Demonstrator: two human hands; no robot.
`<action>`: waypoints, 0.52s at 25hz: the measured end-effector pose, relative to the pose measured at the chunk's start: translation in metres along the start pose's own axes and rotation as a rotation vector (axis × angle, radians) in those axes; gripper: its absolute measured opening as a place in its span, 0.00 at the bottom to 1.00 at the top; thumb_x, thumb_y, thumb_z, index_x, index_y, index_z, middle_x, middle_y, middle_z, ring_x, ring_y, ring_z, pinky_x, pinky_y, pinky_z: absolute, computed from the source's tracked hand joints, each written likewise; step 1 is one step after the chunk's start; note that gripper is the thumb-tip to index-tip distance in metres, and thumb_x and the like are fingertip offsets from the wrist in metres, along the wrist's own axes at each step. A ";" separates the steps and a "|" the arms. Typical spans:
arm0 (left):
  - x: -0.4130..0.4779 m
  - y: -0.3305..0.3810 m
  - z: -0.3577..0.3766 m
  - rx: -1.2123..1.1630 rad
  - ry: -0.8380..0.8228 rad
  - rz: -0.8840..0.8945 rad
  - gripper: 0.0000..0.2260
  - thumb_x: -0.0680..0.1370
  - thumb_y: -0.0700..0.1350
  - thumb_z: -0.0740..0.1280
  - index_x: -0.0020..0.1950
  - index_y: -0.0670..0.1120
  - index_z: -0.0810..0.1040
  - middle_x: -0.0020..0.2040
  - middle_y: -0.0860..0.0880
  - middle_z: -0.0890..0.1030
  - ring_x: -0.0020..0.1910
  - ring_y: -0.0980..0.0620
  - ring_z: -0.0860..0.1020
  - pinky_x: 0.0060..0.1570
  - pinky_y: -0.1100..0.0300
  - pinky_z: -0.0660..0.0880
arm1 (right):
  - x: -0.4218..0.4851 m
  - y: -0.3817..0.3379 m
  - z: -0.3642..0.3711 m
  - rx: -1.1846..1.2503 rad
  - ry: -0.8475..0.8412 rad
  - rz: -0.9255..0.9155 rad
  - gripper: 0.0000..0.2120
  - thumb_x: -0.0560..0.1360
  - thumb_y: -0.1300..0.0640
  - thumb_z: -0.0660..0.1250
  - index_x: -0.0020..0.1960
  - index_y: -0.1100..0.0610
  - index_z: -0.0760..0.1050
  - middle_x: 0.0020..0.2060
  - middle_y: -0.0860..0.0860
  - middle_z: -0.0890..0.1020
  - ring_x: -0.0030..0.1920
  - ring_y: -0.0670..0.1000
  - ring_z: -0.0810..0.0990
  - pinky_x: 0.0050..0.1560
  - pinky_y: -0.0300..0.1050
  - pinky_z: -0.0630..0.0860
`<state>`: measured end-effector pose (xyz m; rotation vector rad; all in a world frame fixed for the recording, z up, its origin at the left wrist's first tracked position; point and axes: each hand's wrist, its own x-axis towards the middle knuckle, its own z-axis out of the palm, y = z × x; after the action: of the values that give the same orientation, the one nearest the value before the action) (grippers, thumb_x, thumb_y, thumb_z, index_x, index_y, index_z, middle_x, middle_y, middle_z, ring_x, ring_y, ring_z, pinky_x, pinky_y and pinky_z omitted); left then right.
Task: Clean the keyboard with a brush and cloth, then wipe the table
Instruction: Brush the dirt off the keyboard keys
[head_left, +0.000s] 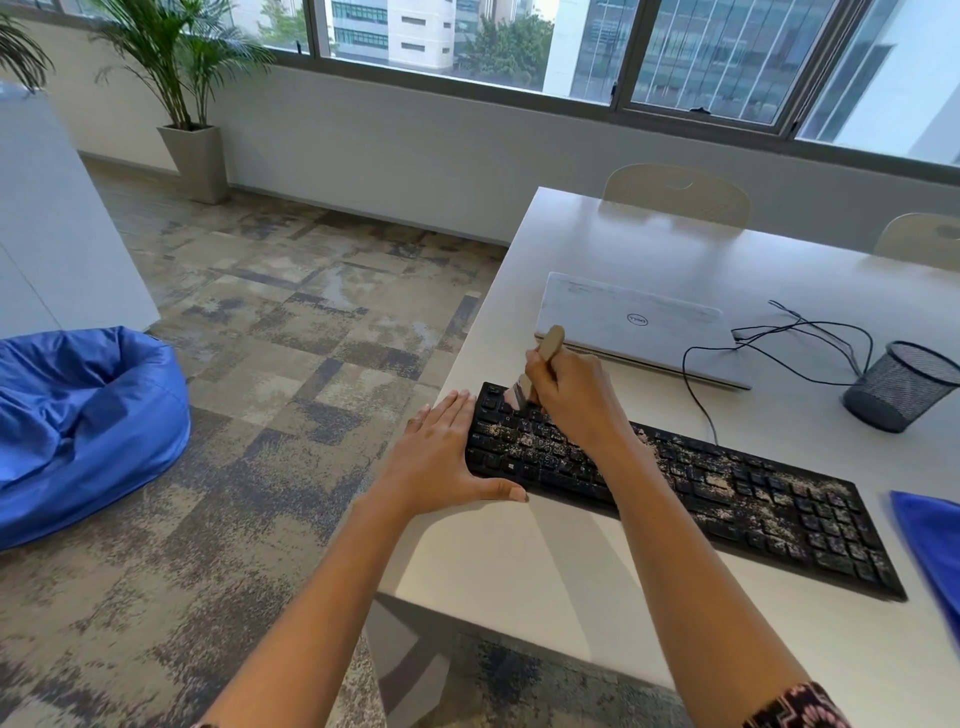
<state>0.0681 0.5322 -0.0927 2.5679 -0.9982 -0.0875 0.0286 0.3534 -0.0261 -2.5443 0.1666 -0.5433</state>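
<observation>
Keyboard (727, 483) on table (545, 561) — laptop (639, 327) behind, bin (901, 387) right.

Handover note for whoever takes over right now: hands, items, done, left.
Left hand: flat, fingers straight, braced against the left end of the keyboard.
Right hand: grips the brush, bristles on the far-left keys.
The keyboard lies near the front edge of the table, pale crumbs over most keys. The blue cloth lies on the table at the right, untouched.
Done: little; brushing is at the left end.
Left: brush the remaining keys, wipe the keyboard with the cloth, wipe the table.
</observation>
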 end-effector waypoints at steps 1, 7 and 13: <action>0.000 0.000 0.000 -0.002 0.000 0.001 0.60 0.62 0.80 0.61 0.80 0.44 0.46 0.80 0.49 0.49 0.79 0.55 0.45 0.76 0.51 0.43 | 0.000 0.000 -0.001 0.001 -0.015 0.000 0.21 0.84 0.50 0.57 0.36 0.57 0.73 0.32 0.54 0.82 0.31 0.54 0.80 0.39 0.54 0.78; 0.000 0.000 0.000 -0.009 -0.004 -0.002 0.59 0.62 0.79 0.61 0.80 0.44 0.46 0.80 0.49 0.49 0.79 0.55 0.45 0.75 0.52 0.42 | 0.006 -0.006 -0.012 0.045 0.064 0.036 0.20 0.84 0.53 0.59 0.36 0.60 0.73 0.25 0.48 0.74 0.22 0.43 0.69 0.26 0.34 0.64; 0.000 -0.001 0.001 -0.011 0.006 -0.003 0.61 0.60 0.81 0.60 0.80 0.44 0.47 0.80 0.49 0.50 0.78 0.55 0.46 0.76 0.51 0.43 | -0.001 -0.007 0.003 -0.047 0.051 0.006 0.18 0.84 0.52 0.57 0.39 0.60 0.74 0.32 0.52 0.82 0.28 0.50 0.77 0.36 0.48 0.76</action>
<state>0.0680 0.5326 -0.0935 2.5579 -0.9895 -0.0858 0.0292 0.3609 -0.0252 -2.5754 0.2071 -0.6097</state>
